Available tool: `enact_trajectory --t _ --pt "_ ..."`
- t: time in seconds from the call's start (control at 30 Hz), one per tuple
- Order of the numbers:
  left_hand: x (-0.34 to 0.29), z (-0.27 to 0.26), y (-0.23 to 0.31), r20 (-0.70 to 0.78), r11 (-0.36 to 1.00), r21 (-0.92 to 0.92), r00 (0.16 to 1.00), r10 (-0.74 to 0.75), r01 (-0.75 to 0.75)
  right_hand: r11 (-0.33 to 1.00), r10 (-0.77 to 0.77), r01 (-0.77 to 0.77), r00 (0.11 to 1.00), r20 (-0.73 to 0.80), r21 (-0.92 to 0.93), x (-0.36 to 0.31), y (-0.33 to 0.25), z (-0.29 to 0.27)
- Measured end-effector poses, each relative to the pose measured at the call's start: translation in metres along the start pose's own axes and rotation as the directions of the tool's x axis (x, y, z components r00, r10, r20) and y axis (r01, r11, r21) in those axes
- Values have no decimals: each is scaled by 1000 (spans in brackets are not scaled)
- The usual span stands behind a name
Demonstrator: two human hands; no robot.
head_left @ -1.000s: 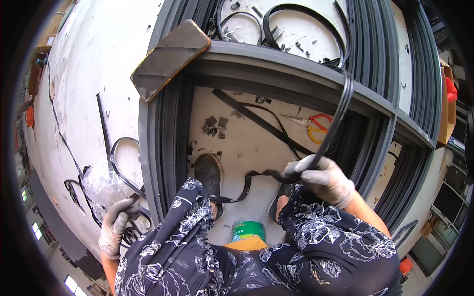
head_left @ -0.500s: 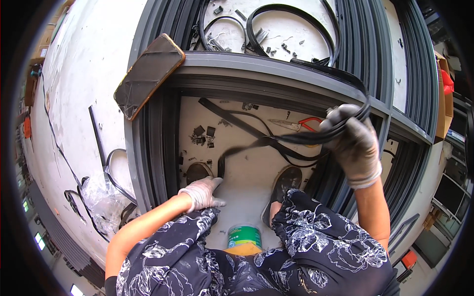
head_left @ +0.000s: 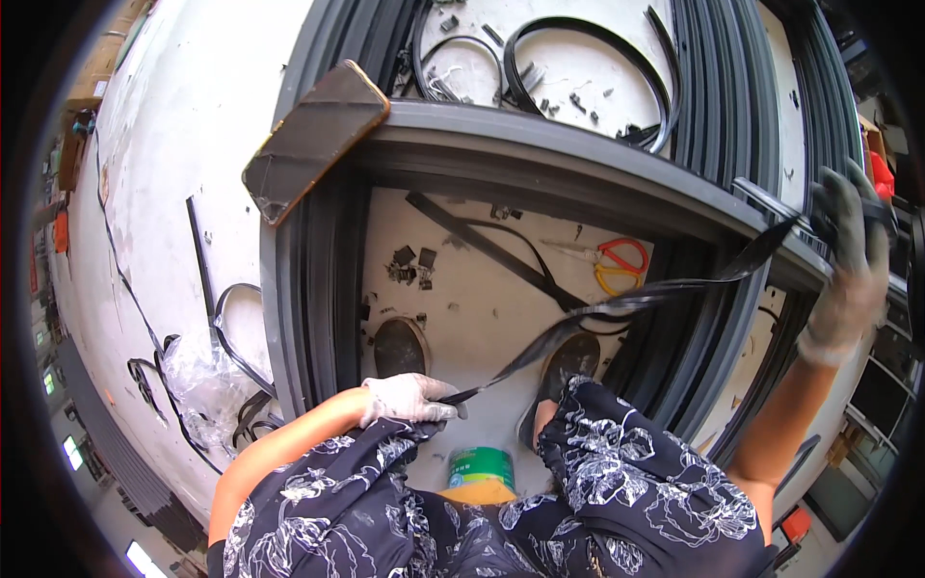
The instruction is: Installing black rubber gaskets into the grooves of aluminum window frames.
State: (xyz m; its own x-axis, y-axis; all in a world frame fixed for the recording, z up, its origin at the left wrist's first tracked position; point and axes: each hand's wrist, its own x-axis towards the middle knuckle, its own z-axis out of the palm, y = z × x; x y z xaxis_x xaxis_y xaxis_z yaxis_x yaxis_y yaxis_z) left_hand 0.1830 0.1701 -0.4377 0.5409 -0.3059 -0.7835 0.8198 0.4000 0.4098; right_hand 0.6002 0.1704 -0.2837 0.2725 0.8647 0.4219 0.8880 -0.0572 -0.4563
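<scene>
pale, littered floor [head_left: 462,337] shows through the grey frame [head_left: 559,144]. a twisted black strip [head_left: 752,256] stretches above it, from the gloved left hand [head_left: 409,398], which pinches it, to the right hand [head_left: 853,279], whose hold i cannot tell. a loose grip could let it slip; rubbing the frame's edge might scuff it.

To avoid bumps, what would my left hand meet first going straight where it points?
Likely the black, white-flowered fabric trousers over your right leg, beyond the glossy black flexible strip that hand holds; depth is unclear.
</scene>
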Motion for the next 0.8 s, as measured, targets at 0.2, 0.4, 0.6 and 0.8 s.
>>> enact_trajectory --t 0.2,0.4,0.6,0.8 --pt "-40 -12 28 96 948 -317 995 17 15 902 354 -402 473 807 -160 -17 -44 63" --pt "-53 -4 65 23 1000 27 1000 7 -8 739 -607 -72 359 709 670 -98 -98 125" --pt "-61 -21 38 -98 971 172 978 183 -164 779 -404 -478 112 908 406 -129 -107 141" --pt "-175 -29 -6 -508 990 130 861 26 47 980 -196 73 307 931 182 -103 -44 110"
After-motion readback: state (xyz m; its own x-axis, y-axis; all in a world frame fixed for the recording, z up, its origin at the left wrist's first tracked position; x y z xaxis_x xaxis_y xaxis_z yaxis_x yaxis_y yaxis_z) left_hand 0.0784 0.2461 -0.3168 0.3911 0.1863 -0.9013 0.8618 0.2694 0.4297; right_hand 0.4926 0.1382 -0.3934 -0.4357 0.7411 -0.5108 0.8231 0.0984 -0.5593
